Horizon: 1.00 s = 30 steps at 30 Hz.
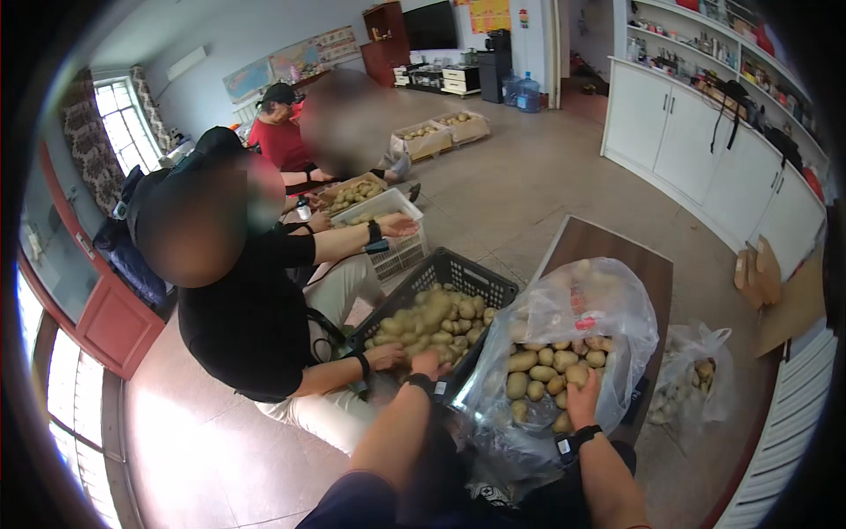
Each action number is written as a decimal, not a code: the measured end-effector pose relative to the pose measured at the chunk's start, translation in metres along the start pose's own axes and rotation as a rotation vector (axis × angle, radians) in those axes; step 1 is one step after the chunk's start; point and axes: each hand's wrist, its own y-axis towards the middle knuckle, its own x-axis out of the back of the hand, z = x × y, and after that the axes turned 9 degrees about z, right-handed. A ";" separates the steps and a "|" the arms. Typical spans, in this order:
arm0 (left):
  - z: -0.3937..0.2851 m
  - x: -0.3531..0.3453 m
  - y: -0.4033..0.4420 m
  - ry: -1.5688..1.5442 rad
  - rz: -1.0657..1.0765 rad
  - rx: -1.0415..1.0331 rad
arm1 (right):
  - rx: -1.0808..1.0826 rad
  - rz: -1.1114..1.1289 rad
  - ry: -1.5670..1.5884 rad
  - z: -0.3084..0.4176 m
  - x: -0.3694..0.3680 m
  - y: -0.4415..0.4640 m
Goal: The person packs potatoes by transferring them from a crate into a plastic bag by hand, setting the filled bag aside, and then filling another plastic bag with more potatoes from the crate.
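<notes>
My left hand reaches to the near edge of a black plastic crate full of potatoes. Its fingers are blurred, so what they hold is unclear. Right beside it, a co-worker's hand is at the same crate. Over on the right, my right hand has its fingers around a potato on top of the pile. That pile lies in an opened clear plastic bag, which rests on a brown wooden surface. Both my wrists wear dark bands.
A co-worker in black sits close on my left. Beyond the crate stands a white basket with potatoes. Another plastic bag lies on the floor at right. Farther off are potato boxes and white cabinets.
</notes>
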 end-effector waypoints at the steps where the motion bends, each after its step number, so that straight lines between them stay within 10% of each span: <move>1: 0.006 0.003 0.003 0.052 0.010 0.010 | -0.006 -0.006 0.011 0.000 0.000 -0.003; 4: -0.096 -0.032 -0.039 1.413 0.160 0.018 | 0.004 -0.031 0.074 -0.002 -0.002 -0.007; 8: -0.116 -0.050 -0.048 1.522 0.070 0.216 | 0.031 -0.029 0.227 -0.001 -0.009 -0.008; 11: -0.129 -0.063 -0.053 1.455 0.117 0.069 | -0.080 0.054 0.404 0.024 0.004 -0.017; 13: -0.123 -0.088 -0.047 -0.305 -0.266 0.319 | -0.092 0.070 0.477 0.025 0.005 -0.021; 25: -0.222 -0.185 -0.110 -0.088 0.457 0.494 | -0.391 0.501 1.013 0.084 0.000 -0.053; 30: -0.241 -0.193 -0.131 -0.225 0.598 0.602 | -0.066 0.549 0.671 0.061 -0.025 -0.048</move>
